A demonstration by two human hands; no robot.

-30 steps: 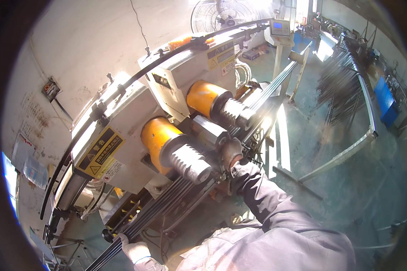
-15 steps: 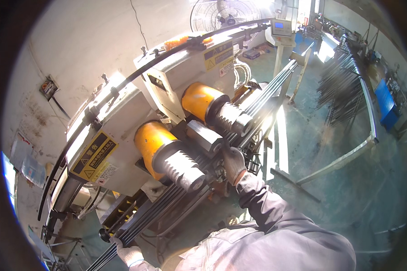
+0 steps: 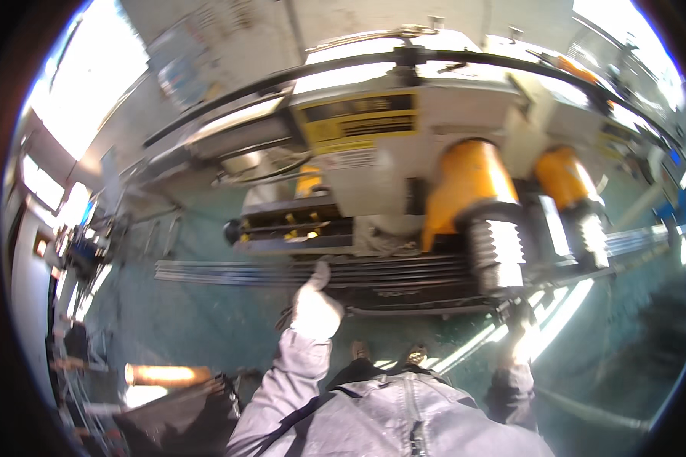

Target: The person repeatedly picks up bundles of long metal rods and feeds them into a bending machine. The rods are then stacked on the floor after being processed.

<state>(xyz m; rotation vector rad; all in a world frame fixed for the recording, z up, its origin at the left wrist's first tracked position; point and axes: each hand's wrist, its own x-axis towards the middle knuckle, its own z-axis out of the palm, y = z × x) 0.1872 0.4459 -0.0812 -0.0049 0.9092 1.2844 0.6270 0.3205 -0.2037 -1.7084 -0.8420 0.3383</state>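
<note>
A bundle of long thin metal rods (image 3: 229, 273) lies crosswise in front of a machine. My left hand (image 3: 318, 308), in a pale glove, is closed at the bundle's near side, its thumb up against the rods and its other fingers mostly hidden. My right hand (image 3: 520, 327) is smeared by motion near the machine's front edge, below a ridged metal cylinder (image 3: 498, 251); its fingers cannot be made out. Behind that cylinder bulges an orange housing (image 3: 476, 179). A second orange housing (image 3: 565, 179) with its own ridged end sits to the right.
A dark curved bar (image 3: 495, 57) runs across the machine's top. On its front is a yellow and black warning label (image 3: 358, 118). At lower left, an orange-brown roll (image 3: 168, 375) lies beside a dark surface (image 3: 175, 419). My shoes (image 3: 417, 353) stand on the green floor.
My view has swung left and turned, so the rods now run nearly level. My left hand still holds the rods; my right hand has drawn back from the block between the two cylinders.
</note>
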